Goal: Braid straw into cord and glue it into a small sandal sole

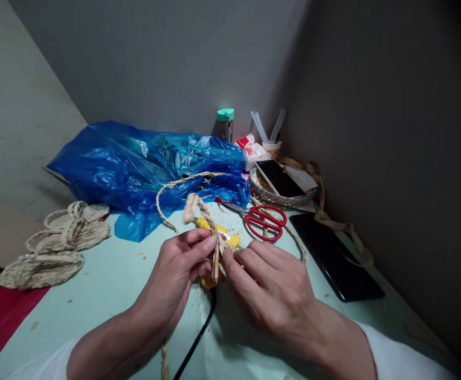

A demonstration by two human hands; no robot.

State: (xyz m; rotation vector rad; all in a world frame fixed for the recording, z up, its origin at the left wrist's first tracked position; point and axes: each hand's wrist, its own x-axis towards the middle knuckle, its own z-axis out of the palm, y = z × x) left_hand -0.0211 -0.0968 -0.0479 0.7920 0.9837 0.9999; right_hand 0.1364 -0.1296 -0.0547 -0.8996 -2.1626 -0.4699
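Note:
My left hand (178,272) and my right hand (267,287) meet at the middle of the pale green table (107,279), both pinching a braided straw rope (202,219). The rope's knotted end stands up above my fingers, and a long loop of it curves back toward the blue plastic bag (135,163). Under my fingers lies a yellow glue gun (224,237) with a black cord (196,338) running toward me.
Red-handled scissors (264,221) lie just past my right hand. A black tablet (335,253) is at the right, and a woven tray (281,198) holds a phone (280,177). Woven straw pieces (56,243) sit at the left. A green-capped bottle (225,124) and a cup stand by the wall.

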